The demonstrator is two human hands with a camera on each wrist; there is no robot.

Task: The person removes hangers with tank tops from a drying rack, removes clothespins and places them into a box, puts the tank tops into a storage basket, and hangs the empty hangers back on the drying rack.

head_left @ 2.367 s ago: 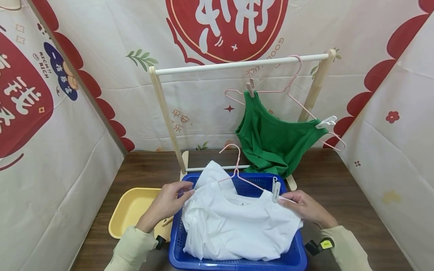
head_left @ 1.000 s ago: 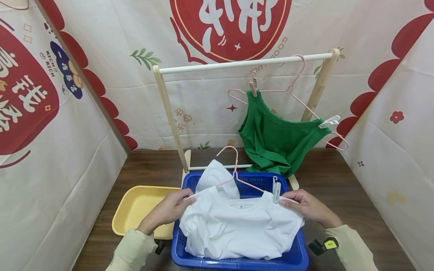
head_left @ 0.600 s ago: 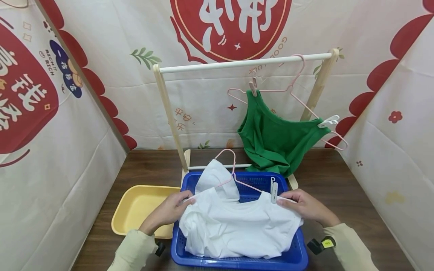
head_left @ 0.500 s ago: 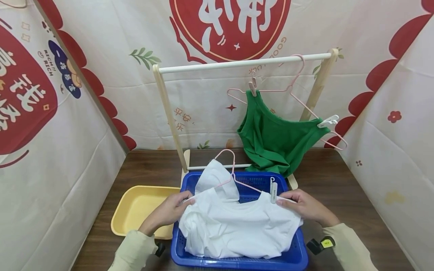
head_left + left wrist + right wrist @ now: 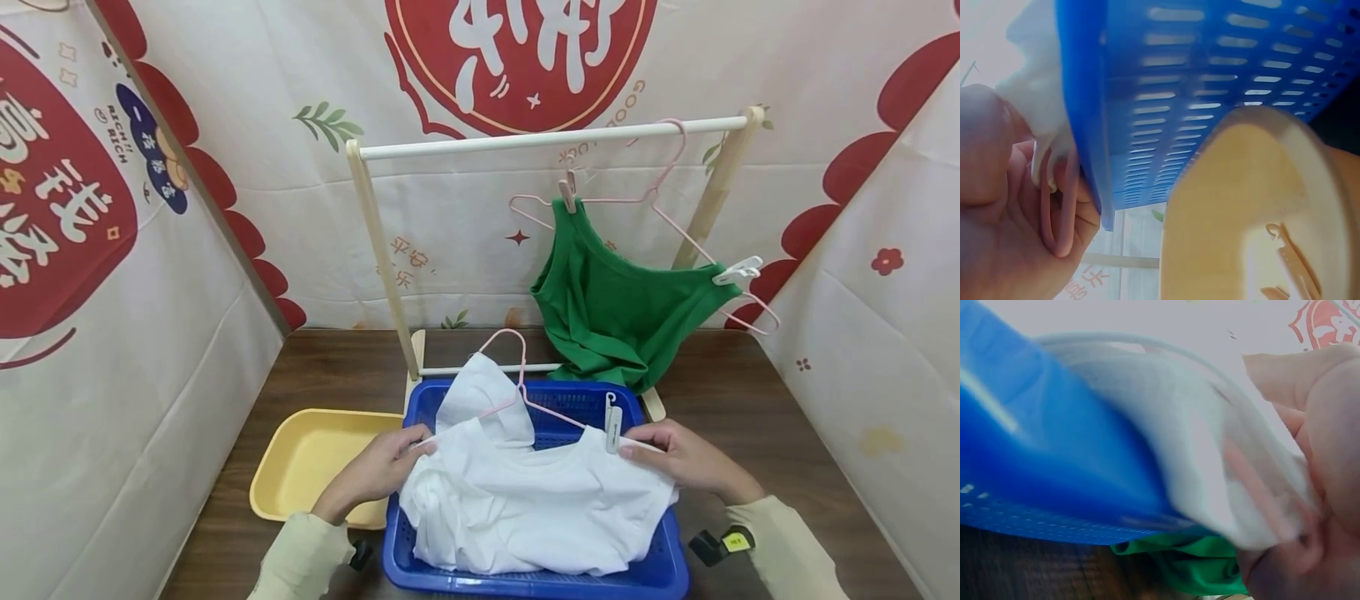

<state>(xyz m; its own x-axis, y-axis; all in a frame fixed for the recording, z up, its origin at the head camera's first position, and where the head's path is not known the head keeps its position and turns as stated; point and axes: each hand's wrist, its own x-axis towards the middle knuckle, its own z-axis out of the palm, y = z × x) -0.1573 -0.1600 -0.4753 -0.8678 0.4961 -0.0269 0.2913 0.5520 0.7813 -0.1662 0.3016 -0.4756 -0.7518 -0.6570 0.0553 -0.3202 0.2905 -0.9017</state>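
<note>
A white shirt [image 5: 540, 508] lies bunched over a blue perforated basket [image 5: 536, 585], a pink hanger [image 5: 522, 375] running through its shoulders with the hook standing up at the back. My left hand [image 5: 378, 471] grips the hanger's left end together with the shirt's shoulder; in the left wrist view the pink loop [image 5: 1059, 240] lies inside the curled fingers. At the other shoulder my right hand [image 5: 690, 458] pinches the hanger's right end and the cloth. Just inward of those fingers, a white clothespin [image 5: 613, 429] is clipped on the shirt and hanger.
Behind the basket stands a rack [image 5: 525, 143] with a green tank top [image 5: 615, 308] clipped to another pink hanger. White cloth [image 5: 483, 400] sits at the basket's back. A yellow basin [image 5: 300, 467] at left contains clothespins [image 5: 1297, 275]. Printed cloth walls surround the table [image 5: 750, 392].
My left hand, looser at the left shoulder 2.4 s ago, has closed on it and the hanger end. The hanger hook has tipped slightly left. The right hand keeps its hold.
</note>
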